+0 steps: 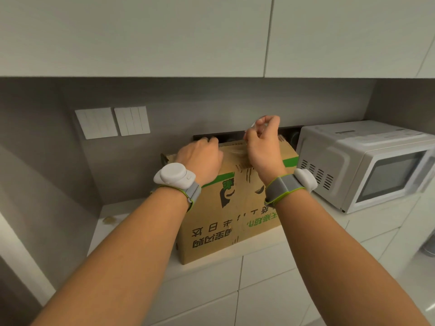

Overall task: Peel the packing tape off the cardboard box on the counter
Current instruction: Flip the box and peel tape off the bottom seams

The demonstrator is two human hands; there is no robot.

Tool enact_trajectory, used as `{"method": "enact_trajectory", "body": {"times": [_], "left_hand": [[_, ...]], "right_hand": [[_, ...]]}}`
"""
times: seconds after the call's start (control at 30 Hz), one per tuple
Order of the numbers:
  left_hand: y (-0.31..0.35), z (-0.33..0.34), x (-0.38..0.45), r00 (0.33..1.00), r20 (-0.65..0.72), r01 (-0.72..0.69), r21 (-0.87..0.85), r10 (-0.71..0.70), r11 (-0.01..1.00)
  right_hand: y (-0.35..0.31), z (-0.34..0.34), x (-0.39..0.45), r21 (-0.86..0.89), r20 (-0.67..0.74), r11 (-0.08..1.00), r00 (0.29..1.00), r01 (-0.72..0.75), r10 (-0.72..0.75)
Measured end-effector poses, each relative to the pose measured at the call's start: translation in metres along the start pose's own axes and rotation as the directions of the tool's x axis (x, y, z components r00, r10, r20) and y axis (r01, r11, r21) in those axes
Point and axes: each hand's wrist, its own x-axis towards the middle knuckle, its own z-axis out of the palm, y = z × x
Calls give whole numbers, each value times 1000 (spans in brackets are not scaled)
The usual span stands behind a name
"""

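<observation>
Presently, peel in hand: the packing tape (pixel 237 150), clear and hard to make out, appears to be lifted from the top of the cardboard box (pixel 226 208).
Right hand: the right hand (pixel 263 147) is raised above the far top edge of the box, its fingers curled and pinched on what looks like a loose end of the tape.
Left hand: the left hand (pixel 200 158) is laid on the top left of the box; its fingers are bent over the far edge, so a hold on that edge is judged likely, though the fingertips are hidden.
Advice: the strip is best drawn low and slowly along its own line, with the box kept pressed down, so that the tape is not snapped and the cardboard face is not torn.
Box position: the box is stood on the counter (pixel 317 231), against the back wall, just left of the microwave (pixel 367 165).
Surface: a pale counter is seen, with a small brownish mark (pixel 108 220) near its left end.
Room: white wall cabinets (pixel 141 34) are hung above, two switch panels (pixel 113 122) are set on the grey wall, and white drawer fronts are seen below.
</observation>
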Motion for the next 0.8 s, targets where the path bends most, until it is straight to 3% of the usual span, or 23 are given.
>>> {"method": "enact_trajectory", "body": {"times": [0.17,0.4,0.63,0.73,0.8], "left_hand": [[-2,0,-3,1000,-30,-9,-1,9,1000],[-3,0,-1,998,-68,-9,-16,8,1000],[-7,3,1,994,-112,4,-104,-16,995],[-8,2,0,991,-133,9,-114,-25,993],[-7,1,-1,989,-149,-5,-97,-10,995]], "right_hand": [[-2,0,3,-43,111,998,993,48,-43],[3,10,2,-376,180,875,951,304,-253],[4,5,9,-346,209,894,953,283,-221],[1,-6,10,-289,336,912,923,292,-189],[0,-14,12,-390,445,858,884,336,-144]]}}
